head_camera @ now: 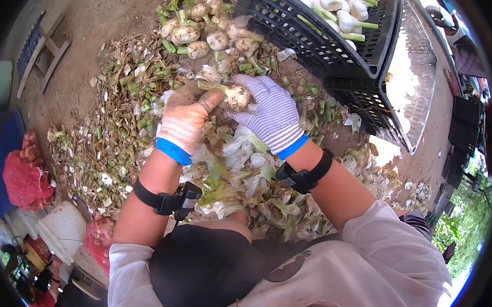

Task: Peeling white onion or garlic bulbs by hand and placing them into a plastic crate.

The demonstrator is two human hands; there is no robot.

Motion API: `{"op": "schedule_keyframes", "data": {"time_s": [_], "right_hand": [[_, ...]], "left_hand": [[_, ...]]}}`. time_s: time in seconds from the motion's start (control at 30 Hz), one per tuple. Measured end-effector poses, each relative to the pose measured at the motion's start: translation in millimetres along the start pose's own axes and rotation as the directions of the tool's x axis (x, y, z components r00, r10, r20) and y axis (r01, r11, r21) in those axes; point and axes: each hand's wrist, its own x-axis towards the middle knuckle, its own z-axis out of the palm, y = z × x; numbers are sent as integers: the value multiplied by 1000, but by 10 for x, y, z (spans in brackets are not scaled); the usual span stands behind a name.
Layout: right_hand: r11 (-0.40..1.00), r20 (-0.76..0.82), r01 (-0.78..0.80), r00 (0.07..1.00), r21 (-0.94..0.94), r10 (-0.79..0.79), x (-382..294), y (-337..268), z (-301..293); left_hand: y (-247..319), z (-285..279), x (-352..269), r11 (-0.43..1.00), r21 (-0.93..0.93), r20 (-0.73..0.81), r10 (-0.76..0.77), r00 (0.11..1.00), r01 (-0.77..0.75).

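Observation:
A soil-stained garlic bulb (237, 97) with a short cut stem is held up between my two hands. My left hand (187, 115), in a soiled orange-and-white glove over a blue cuff, pinches the stem side between thumb and fingers. Around the bulb's right side curves my right hand (269, 110), in a purple-and-white striped glove. Its fingertips reach above the bulb and its thumb below; whether they press on it I cannot tell. Beneath both hands lie loose white garlic skins (246, 153) and peelings. Unpeeled garlic bulbs (185, 33) are heaped just beyond.
A black plastic crate (302, 34) of cleaned garlic bulbs (342, 6) stands at the upper right, above another crate (352, 102). Stem trimmings (122, 97) cover the ground leftward. Red mesh sacks (26, 177) and a wooden-framed stool (42, 51) lie left. Another person (47, 303) is at lower left.

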Motion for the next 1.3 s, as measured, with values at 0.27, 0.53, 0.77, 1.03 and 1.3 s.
{"op": "schedule_keyframes", "data": {"time_s": [0.27, 0.53, 0.77, 1.03, 1.3], "right_hand": [[-178, 662, -653, 750, 736, -17, 80, 112, -93], [9, 349, -381, 856, 925, 381, 77, -38, 0], [-98, 549, -541, 816, 836, 183, 23, 31, -114], [-452, 508, -367, 827, 813, 242, -71, 386, -132], [354, 256, -417, 871, 837, 420, -63, 83, -281]], "left_hand": [[51, 51, -89, 978, 171, 94, 101, 990, -117], [132, -166, -26, 919, 388, 267, -33, 963, -76], [189, 24, -43, 983, -163, 49, 90, 995, -81], [-136, -241, 89, 970, 242, 301, -98, 949, 23], [-20, 160, 17, 986, 158, 241, -95, 966, 58]]}}
